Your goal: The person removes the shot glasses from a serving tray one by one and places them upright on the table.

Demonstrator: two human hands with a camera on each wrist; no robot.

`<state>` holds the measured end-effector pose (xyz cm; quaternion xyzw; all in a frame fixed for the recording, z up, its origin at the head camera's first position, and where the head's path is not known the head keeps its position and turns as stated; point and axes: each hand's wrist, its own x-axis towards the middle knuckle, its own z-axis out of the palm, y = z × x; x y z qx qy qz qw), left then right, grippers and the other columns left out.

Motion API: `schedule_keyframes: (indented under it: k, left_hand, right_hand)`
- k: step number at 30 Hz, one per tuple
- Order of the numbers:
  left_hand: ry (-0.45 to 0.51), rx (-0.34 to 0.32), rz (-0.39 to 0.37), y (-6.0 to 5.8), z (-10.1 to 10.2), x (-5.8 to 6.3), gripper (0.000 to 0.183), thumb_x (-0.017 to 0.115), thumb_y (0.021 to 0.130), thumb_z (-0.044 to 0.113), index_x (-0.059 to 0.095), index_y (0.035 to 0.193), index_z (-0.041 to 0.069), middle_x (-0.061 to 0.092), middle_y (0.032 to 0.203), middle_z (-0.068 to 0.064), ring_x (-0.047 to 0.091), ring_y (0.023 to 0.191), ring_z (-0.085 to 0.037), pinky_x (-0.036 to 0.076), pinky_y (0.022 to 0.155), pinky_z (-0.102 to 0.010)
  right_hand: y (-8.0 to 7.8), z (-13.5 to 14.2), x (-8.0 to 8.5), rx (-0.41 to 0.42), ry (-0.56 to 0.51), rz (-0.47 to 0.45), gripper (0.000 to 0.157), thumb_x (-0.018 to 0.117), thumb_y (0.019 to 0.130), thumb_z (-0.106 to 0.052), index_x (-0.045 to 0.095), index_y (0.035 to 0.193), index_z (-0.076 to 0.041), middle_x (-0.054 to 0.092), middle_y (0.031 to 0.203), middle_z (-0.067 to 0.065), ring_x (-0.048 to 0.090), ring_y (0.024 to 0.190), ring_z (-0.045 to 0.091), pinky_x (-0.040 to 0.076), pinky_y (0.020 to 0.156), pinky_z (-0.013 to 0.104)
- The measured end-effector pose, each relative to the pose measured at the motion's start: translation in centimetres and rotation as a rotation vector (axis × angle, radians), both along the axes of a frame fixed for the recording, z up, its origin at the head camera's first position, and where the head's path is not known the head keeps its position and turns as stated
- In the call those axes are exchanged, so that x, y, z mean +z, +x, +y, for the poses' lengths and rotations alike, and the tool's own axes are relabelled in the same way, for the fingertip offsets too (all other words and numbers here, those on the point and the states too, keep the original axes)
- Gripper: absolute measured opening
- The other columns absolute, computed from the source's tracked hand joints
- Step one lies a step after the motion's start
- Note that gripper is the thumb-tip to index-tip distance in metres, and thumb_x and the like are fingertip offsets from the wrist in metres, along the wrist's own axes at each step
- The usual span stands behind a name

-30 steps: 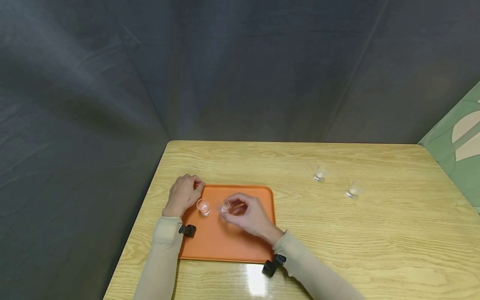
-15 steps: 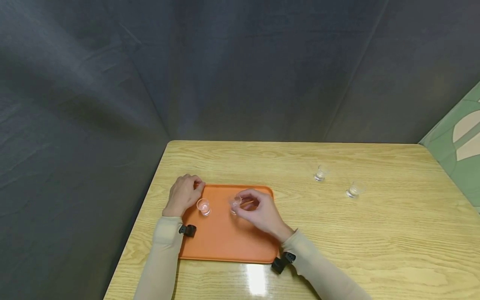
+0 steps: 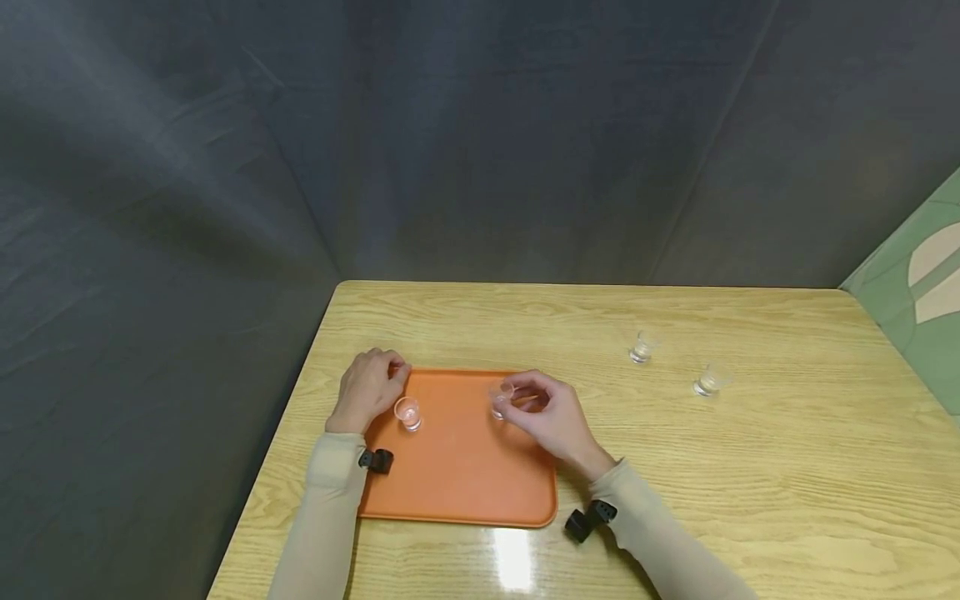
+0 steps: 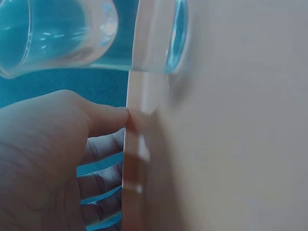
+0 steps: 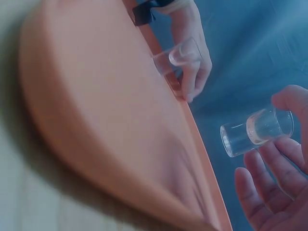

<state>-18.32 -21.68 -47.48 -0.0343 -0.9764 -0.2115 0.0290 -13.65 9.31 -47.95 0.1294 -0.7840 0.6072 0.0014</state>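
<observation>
An orange tray (image 3: pixel 457 475) lies on the wooden table. At its far left corner my left hand (image 3: pixel 367 390) grips the rim, thumb on the edge and the other fingers along the outer side in the left wrist view. A clear shot glass (image 3: pixel 408 415) stands upright on the tray beside that hand. My right hand (image 3: pixel 553 417) pinches a second clear shot glass (image 3: pixel 500 400) between thumb and fingers over the tray's far right part. In the right wrist view this held glass (image 5: pixel 257 132) shows raised above the tray surface.
Two more clear shot glasses stand on the table to the right, a farther glass (image 3: pixel 641 348) and a nearer glass (image 3: pixel 708 382). Dark cloth (image 3: pixel 525 150) hangs behind and left of the table (image 3: pixel 750 467). A green patterned surface (image 3: pixel 915 275) shows at the right.
My right hand has moved right and slightly away across the tray with the shot glass, leaving the glass near the left hand behind. The left hand has not visibly moved.
</observation>
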Motion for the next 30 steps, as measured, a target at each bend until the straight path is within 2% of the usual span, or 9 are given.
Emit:
schedule_keyframes:
  k: [9,16,25,30]
  left_hand:
    - [-0.005,0.004,-0.008,0.0,0.0,0.0,0.026,0.067,0.105,0.031,0.079,0.113,0.009,0.071,0.101,-0.012,0.063,0.096,-0.032,0.053,0.078,-0.046]
    - [-0.002,0.003,-0.002,-0.1,-0.1,0.0,0.026,0.067,0.105,0.031,0.079,0.113,0.010,0.071,0.101,-0.011,0.063,0.097,-0.032,0.052,0.079,-0.046]
    - [0.002,0.005,-0.001,0.0,0.0,-0.1,0.024,0.067,0.105,0.031,0.079,0.111,0.011,0.072,0.102,-0.011,0.064,0.099,-0.031,0.054,0.081,-0.047]
    - [0.004,0.005,-0.003,0.0,-0.1,0.0,0.025,0.066,0.105,0.031,0.079,0.111,0.010,0.072,0.103,-0.012,0.064,0.100,-0.032,0.054,0.082,-0.048]
  right_hand:
    - [-0.3,1.9,-0.3,-0.069,0.017,0.020,0.028,0.090,0.088,-0.019,0.079,0.112,-0.012,0.079,0.103,0.009,0.074,0.090,0.016,0.059,0.078,0.025]
    - [-0.1,3.6,-0.4,-0.123,-0.003,-0.062,0.031,0.087,0.091,-0.021,0.077,0.116,-0.007,0.077,0.113,0.016,0.077,0.095,0.016,0.060,0.080,0.022]
    - [-0.2,6.6,-0.5,-0.211,-0.005,-0.095,0.036,0.084,0.094,-0.020,0.073,0.121,0.001,0.074,0.123,0.023,0.074,0.094,0.000,0.060,0.077,0.018]
    - [-0.2,8.2,-0.7,-0.272,0.014,-0.095,0.038,0.084,0.094,-0.022,0.072,0.122,0.001,0.075,0.123,0.022,0.073,0.091,-0.005,0.059,0.076,0.017]
